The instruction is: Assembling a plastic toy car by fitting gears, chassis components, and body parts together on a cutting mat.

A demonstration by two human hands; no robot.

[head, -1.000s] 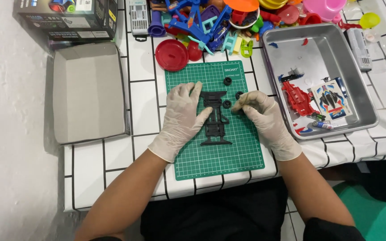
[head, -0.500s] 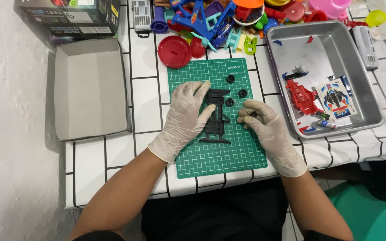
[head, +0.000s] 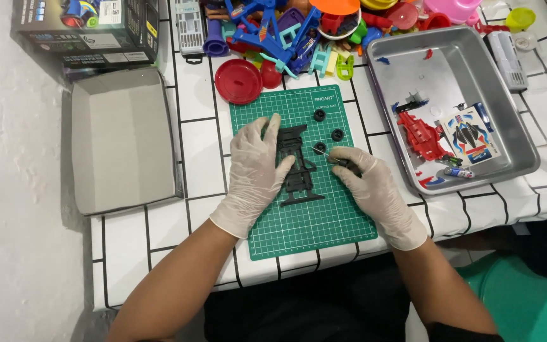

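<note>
Our left hand (head: 256, 170) lies flat, pinning the black toy-car chassis (head: 297, 166) mid-way on the green cutting mat (head: 305, 215). Our right hand (head: 367, 187) has slid in from the mat's right side, now gripping a small screwdriver (head: 330, 156) at the chassis; fastening seems underway.

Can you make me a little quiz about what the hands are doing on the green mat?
1. True or false: the left hand rests on the black chassis.
2. Which hand holds the thin tool?
3. Where is the red car body: A) on the green mat, B) in the metal tray, C) on the grey lid?

Key: 1 true; 2 the right hand; 3 B.
</note>
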